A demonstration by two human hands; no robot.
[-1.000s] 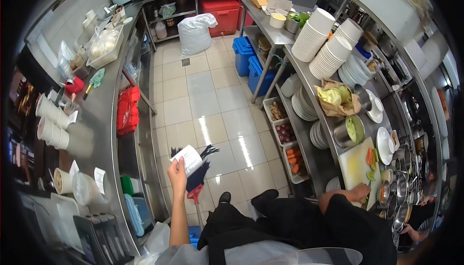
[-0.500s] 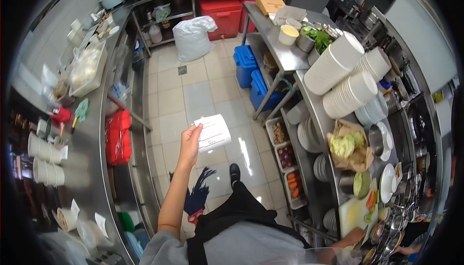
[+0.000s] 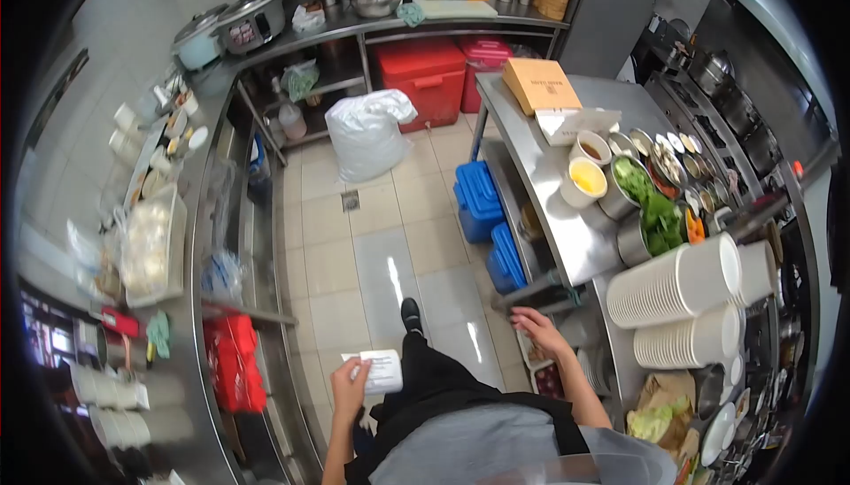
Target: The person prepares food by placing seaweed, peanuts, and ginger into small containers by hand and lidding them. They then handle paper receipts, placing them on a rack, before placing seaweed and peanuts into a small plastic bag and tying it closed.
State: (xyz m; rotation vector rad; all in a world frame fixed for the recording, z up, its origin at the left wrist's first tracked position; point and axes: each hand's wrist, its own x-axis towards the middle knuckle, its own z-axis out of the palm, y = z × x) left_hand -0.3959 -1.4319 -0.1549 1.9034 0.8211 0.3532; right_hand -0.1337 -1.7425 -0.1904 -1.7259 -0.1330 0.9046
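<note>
The left grip point(image 3: 348, 385) is pinching a paper slip point(image 3: 381, 372) nearly closed, thumb against fingers, and the slip is jutting out to its right. The right grip point(image 3: 542, 333) is hanging loosely half open, holding nothing visible. With only one edge being held, the slip could be bending or slipping free if the pinch slackens. Right of the right grip, stacked tubs point(image 3: 660, 295) are leaning on the counter point(image 3: 567, 219); a wide elbow could be toppling them. Ahead of it, blue bins point(image 3: 479, 204) are standing below. Beyond the left grip, a white sack point(image 3: 365, 138) is narrowing the glossy floor point(image 3: 332, 255), risking a stumble if eyes are lingering on the slip.
</note>
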